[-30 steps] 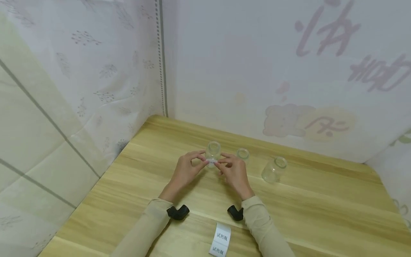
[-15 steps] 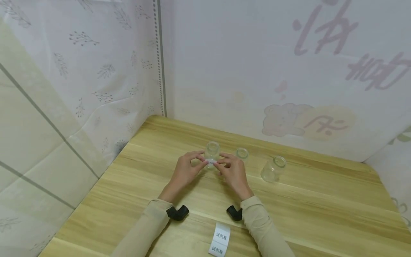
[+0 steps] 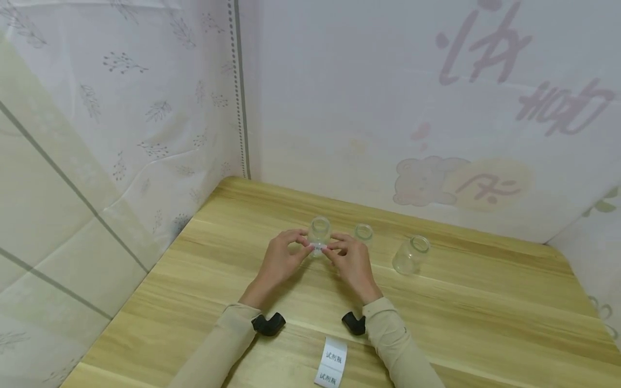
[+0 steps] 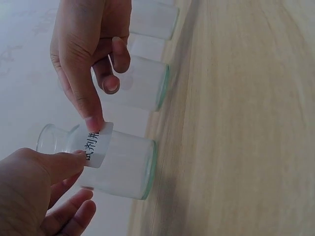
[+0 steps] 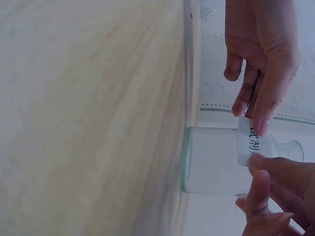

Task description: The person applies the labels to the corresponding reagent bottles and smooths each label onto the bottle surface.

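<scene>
Head view, left to right: the left hand (image 3: 281,257) pinches one end of a white rectangular label (image 3: 317,248) printed in black, held before a clear, round-mouthed glass bottle (image 3: 320,229) (contact between the two cannot be told); a white two-panel paper strip (image 3: 331,364) lies nearer the viewer on the yellowish wood-grain table (image 3: 475,307); the right hand (image 3: 353,260) pinches the label's other end; two similar clear glass bottles (image 3: 409,258) stand farther right.

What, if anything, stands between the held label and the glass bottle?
Nothing visible: the label, held by the left hand and right hand, is directly in front of the glass bottle. The other bottles stand to its right.
</scene>
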Available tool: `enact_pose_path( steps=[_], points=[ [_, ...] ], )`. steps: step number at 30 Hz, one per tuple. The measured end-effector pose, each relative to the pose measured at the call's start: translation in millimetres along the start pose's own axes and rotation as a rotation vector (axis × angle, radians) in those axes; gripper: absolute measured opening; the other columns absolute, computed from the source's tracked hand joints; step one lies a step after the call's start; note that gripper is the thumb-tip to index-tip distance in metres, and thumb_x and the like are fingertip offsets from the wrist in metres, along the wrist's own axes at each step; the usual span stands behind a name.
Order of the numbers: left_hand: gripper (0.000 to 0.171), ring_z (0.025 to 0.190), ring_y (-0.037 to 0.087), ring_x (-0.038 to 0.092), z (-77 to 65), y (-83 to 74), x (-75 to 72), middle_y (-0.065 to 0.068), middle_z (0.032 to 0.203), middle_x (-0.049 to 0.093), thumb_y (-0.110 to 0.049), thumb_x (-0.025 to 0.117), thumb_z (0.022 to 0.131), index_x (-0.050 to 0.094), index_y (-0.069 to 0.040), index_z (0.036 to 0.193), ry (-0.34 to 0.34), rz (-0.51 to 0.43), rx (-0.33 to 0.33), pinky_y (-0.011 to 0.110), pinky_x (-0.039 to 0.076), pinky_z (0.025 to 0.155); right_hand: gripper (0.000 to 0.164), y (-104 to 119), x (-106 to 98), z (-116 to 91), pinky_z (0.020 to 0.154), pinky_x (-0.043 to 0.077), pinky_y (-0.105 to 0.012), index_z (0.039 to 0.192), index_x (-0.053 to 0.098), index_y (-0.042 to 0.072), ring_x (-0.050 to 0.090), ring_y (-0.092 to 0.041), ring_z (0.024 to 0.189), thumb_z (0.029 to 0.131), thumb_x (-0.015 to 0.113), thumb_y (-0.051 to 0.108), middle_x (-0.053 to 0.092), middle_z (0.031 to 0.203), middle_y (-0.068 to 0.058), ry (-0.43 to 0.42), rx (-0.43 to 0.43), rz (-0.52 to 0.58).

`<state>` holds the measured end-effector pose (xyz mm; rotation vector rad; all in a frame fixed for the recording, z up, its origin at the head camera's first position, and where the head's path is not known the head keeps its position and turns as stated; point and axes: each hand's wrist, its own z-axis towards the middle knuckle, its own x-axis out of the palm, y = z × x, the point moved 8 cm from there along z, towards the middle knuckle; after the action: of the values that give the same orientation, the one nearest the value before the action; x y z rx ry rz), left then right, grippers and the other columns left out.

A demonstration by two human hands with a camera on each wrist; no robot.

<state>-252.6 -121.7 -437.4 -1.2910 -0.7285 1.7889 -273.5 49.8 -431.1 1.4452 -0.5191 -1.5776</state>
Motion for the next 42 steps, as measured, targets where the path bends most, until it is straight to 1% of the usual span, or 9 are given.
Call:
enact_pose_path(
  steps=[6,10,17,23,25,36,42],
  points=[
    [0.012,0.124,0.035,0.062,0.1,3.3,2.6,0.012,0.124,0.072,-0.014,0.080,0.093,0.071,-0.009,0.086,0.002,0.011,-0.004,0.054,0.044,0.109,0.013,-0.2,0.1,-0.4,0.049,0.052,-0.024,0.093,0.080,-0.004,0.066,-0.012,0.059,0.091,0.080,0.008,0.070,0.129,-0.017,-0.002,-0.011,-0.011],
    [0.013,0.124,0.036,0.062,-0.2,3.3,3.0,0.013,0.125,0.072,-0.013,0.080,0.093,0.069,-0.010,0.086,-0.005,0.019,0.007,0.056,0.045,0.108,0.013,-0.1,0.0,-0.5,0.051,0.053,-0.024,0.092,0.080,-0.003,0.064,-0.010,0.061,0.091,0.081,0.010,0.071,0.128,-0.016,-0.007,-0.007,-0.019],
    [0.014,0.124,0.036,0.062,-0.4,2.6,3.2,0.012,0.125,0.072,-0.013,0.080,0.093,0.067,-0.011,0.086,-0.019,0.029,0.016,0.056,0.044,0.108,0.014,-1.7,-0.1,-0.1,0.046,0.050,-0.025,0.092,0.081,-0.003,0.061,-0.009,0.057,0.091,0.080,0.011,0.071,0.127,-0.016,-0.012,0.013,-0.017],
    [0.013,0.123,0.038,0.063,-0.2,1.9,2.8,0.013,0.124,0.072,-0.012,0.080,0.092,0.068,-0.010,0.086,-0.030,0.039,0.035,0.059,0.044,0.107,0.016,-3.1,0.6,0.0,0.045,0.050,-0.026,0.093,0.081,-0.002,0.061,-0.008,0.055,0.091,0.081,0.014,0.071,0.127,-0.016,-0.016,0.021,-0.009],
    [0.013,0.123,0.038,0.063,-0.1,2.1,2.7,0.013,0.124,0.072,-0.013,0.080,0.092,0.069,-0.010,0.086,-0.027,0.037,0.029,0.058,0.044,0.108,0.016,-3.7,1.0,-0.2,0.045,0.051,-0.026,0.094,0.081,-0.002,0.061,-0.008,0.054,0.092,0.081,0.015,0.071,0.127,-0.016,-0.014,0.025,-0.005],
    [0.012,0.122,0.038,0.063,0.8,-0.4,2.0,0.014,0.124,0.073,-0.014,0.080,0.092,0.070,-0.009,0.088,-0.021,0.038,0.027,0.058,0.044,0.107,0.017,-1.8,-0.4,0.5,0.042,0.047,-0.025,0.093,0.081,-0.002,0.064,-0.014,0.051,0.092,0.080,0.015,0.071,0.127,-0.018,-0.020,0.010,-0.011],
    [0.012,0.122,0.038,0.063,0.4,1.7,2.7,0.014,0.124,0.072,-0.015,0.080,0.092,0.070,-0.009,0.089,-0.020,0.039,0.025,0.059,0.044,0.106,0.017,-3.0,-0.2,0.5,0.041,0.047,-0.025,0.093,0.081,-0.002,0.066,-0.019,0.052,0.092,0.080,0.015,0.071,0.127,-0.017,-0.015,0.032,0.000]
  ],
)
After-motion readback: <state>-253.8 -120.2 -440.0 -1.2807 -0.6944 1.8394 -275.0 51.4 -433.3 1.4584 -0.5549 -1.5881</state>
